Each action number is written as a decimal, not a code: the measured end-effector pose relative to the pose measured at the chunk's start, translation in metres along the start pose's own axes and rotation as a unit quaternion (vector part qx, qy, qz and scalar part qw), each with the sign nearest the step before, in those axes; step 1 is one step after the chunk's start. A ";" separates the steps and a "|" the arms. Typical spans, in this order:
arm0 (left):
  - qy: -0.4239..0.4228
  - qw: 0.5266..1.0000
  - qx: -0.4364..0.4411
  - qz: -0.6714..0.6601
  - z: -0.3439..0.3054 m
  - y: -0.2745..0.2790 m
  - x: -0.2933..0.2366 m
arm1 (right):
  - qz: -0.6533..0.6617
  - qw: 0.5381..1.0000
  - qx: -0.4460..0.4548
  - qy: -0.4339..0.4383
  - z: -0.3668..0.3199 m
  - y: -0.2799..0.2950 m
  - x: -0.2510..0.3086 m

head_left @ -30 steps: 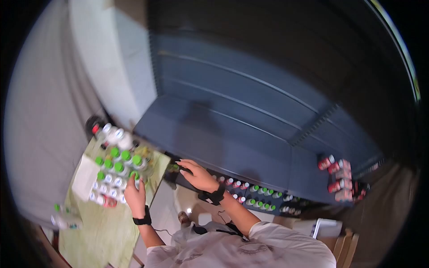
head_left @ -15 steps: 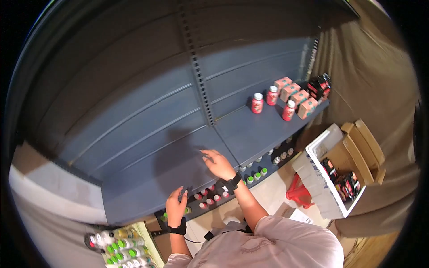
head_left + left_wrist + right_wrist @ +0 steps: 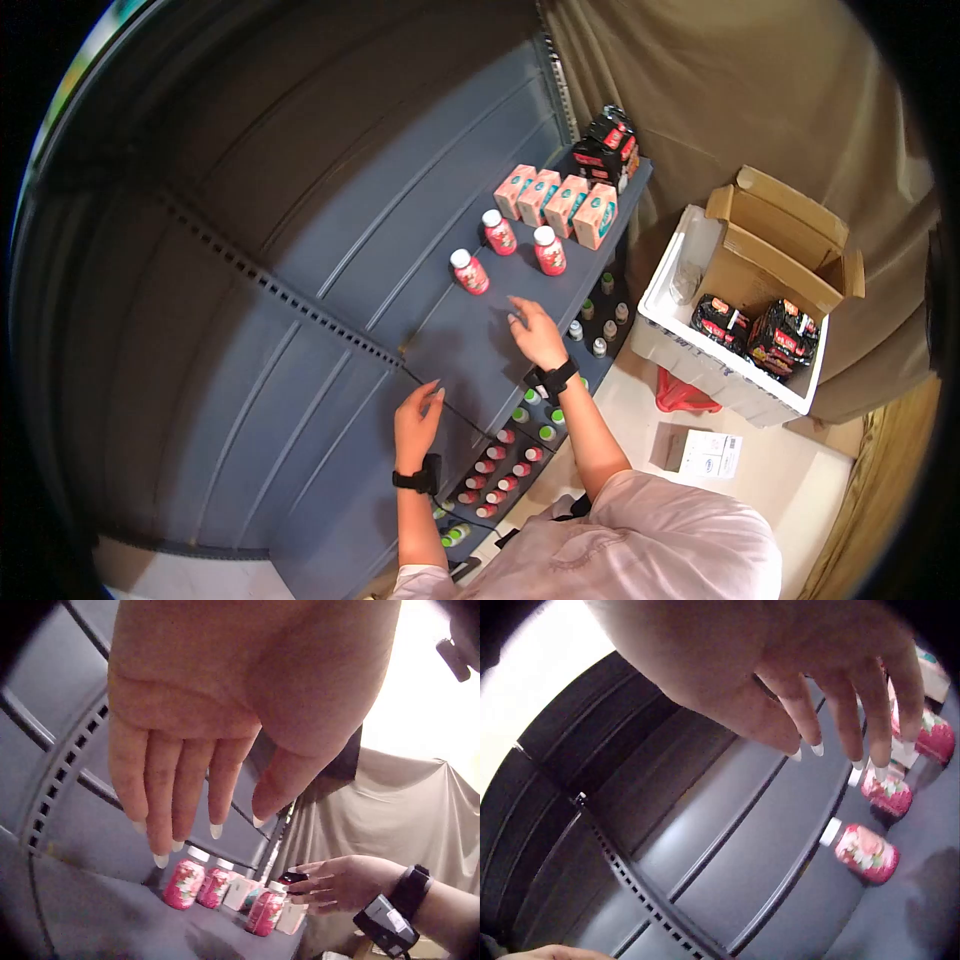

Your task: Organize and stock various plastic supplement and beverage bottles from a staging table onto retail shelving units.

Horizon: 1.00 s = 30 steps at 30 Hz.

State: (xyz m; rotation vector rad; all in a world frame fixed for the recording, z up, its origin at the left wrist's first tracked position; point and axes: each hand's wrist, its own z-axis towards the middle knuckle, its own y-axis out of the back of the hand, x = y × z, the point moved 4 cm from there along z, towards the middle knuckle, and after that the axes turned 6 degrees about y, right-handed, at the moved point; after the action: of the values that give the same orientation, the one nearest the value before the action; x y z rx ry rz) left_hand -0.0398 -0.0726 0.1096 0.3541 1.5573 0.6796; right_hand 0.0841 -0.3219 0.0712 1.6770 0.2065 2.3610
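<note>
Both hands are empty over the grey shelf (image 3: pixel 480 345). My right hand (image 3: pixel 538 335) reaches out with loosely extended fingers, just short of three pink bottles with white caps, among them a front bottle (image 3: pixel 550 252) and a left one (image 3: pixel 469 273). Lower and to the left, my left hand (image 3: pixel 416 428) is held above the shelf, its fingers nearly straight in the left wrist view. Behind the bottles stands a row of pink cartons (image 3: pixel 567 206). In the right wrist view, the right fingers partly cover a pink bottle (image 3: pixel 934 736).
Black packets (image 3: pixel 608 150) stand at the shelf's far end. A lower shelf holds red bottles with pale caps (image 3: pixel 497 495) and green-capped ones (image 3: pixel 547 433). To the right, a white foam box (image 3: pixel 720 372) contains a cardboard box (image 3: pixel 780 245) and black packets, above a red stool (image 3: pixel 685 392).
The view has swung right, from the table of bottles to the shelf's pink bottles and cartons. My left hand has left a green-capped bottle on the table; both hands have moved right along the shelf.
</note>
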 end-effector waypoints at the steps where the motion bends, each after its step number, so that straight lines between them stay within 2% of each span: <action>1: -0.016 1.000 0.019 -0.017 0.017 -0.015 -0.009 | -0.008 1.000 -0.028 -0.007 0.009 0.011 -0.010; 5: -0.044 0.993 0.097 -0.052 0.081 -0.076 -0.040 | -0.042 0.994 -0.096 -0.030 0.044 0.046 -0.053; 6: -0.041 0.991 0.114 -0.058 0.095 -0.090 -0.049 | -0.064 0.989 -0.130 -0.020 0.053 0.048 -0.069; 9: -0.050 0.987 0.136 -0.062 0.141 -0.138 -0.056 | -0.076 0.986 -0.150 0.001 0.079 0.062 -0.090; 16: -0.043 0.979 0.181 -0.084 0.211 -0.234 -0.041 | -0.087 0.994 -0.064 -0.004 0.117 0.059 -0.114; 22: -0.074 0.987 0.142 -0.029 0.241 -0.281 -0.041 | -0.126 0.991 -0.045 -0.013 0.132 0.050 -0.131; 25: -0.131 0.981 0.115 -0.088 0.246 -0.292 -0.049 | -0.128 0.991 -0.028 -0.037 0.137 0.049 -0.134; 30: -0.103 0.990 0.078 -0.054 0.257 -0.302 -0.054 | -0.133 0.989 -0.050 -0.042 0.136 0.046 -0.132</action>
State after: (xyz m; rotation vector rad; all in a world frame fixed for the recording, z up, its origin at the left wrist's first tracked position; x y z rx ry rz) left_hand 0.2696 -0.2851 -0.0284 0.4396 1.4237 0.4232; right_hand 0.2489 -0.4052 0.0074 1.5888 0.2720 2.0693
